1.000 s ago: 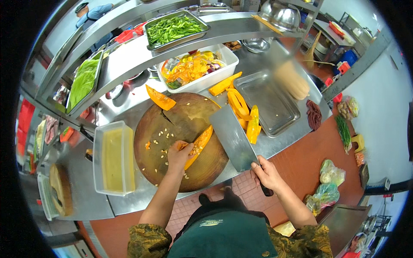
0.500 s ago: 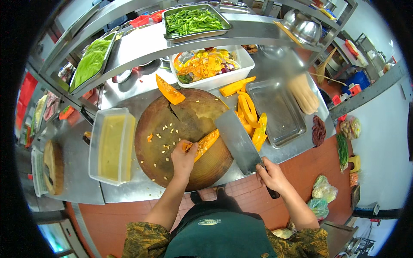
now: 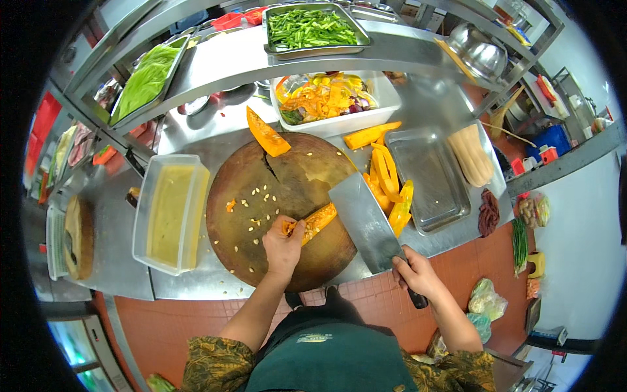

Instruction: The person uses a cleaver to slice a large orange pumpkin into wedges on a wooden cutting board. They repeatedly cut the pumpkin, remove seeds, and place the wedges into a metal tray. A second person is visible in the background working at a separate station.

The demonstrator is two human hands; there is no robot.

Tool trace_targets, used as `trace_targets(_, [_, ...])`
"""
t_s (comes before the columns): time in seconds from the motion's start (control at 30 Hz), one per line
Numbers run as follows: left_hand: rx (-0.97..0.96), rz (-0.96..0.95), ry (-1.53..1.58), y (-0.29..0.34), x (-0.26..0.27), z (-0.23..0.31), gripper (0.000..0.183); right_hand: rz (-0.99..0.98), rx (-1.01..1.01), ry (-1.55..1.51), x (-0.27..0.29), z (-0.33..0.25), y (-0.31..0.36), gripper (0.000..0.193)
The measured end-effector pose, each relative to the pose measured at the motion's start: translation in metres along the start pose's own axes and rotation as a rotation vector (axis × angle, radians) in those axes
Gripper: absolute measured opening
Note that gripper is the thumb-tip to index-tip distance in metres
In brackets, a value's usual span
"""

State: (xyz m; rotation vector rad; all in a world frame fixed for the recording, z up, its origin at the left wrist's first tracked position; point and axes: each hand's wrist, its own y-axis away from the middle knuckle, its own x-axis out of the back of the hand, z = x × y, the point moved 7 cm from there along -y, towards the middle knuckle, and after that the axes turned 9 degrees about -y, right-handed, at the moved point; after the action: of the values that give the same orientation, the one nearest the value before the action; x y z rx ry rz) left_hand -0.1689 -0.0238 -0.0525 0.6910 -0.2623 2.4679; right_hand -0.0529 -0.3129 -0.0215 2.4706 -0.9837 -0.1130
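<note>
My left hand (image 3: 283, 247) is closed round the near end of an orange squash wedge (image 3: 319, 223) with pulp along its inner side. The wedge lies on a round wooden chopping block (image 3: 287, 166). My right hand (image 3: 414, 272) grips the handle of a broad cleaver (image 3: 367, 224), whose blade is tilted over the block's right edge, close by the wedge's far end. Another squash wedge (image 3: 266, 136) rests at the block's far side. Pale seeds (image 3: 255, 212) are scattered over the wood. Right of the block, several cut squash pieces (image 3: 386, 171) lie in a heap.
A steel tray (image 3: 436, 202) and a whole butternut squash (image 3: 471, 155) are to the right. A clear plastic tub (image 3: 173, 215) with yellowish liquid stands left. Behind the block, a white bin (image 3: 390, 98) holds vegetable scraps. The steel shelf (image 3: 405, 52) overhead carries trays of cut greens.
The whole view has shifted slightly, with the far part of the counter now further right. Both hands keep their hold on the squash wedge and the cleaver, almost unmoved relative to the block.
</note>
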Motion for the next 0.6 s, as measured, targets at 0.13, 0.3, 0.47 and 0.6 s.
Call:
trace_targets(0.13, [-0.008,-0.003,-0.015,0.0,-0.004,-0.001,0.02,0.021,0.043,0.152,0.005,-0.017,0.005,0.018])
trace_targets(0.3, [0.002,-0.007,0.036,-0.001,-0.007,-0.003,0.017,0.039,-0.021,0.118,0.003,-0.014,-0.004,0.018])
trace_targets(0.47, [0.015,-0.048,-0.007,0.008,-0.008,-0.01,0.009,0.044,-0.067,-0.007,0.003,0.002,-0.011,0.013])
trace_targets(0.6, [-0.058,-0.081,-0.087,0.004,-0.013,0.001,0.024,0.02,-0.08,-0.081,0.016,0.027,-0.025,0.022])
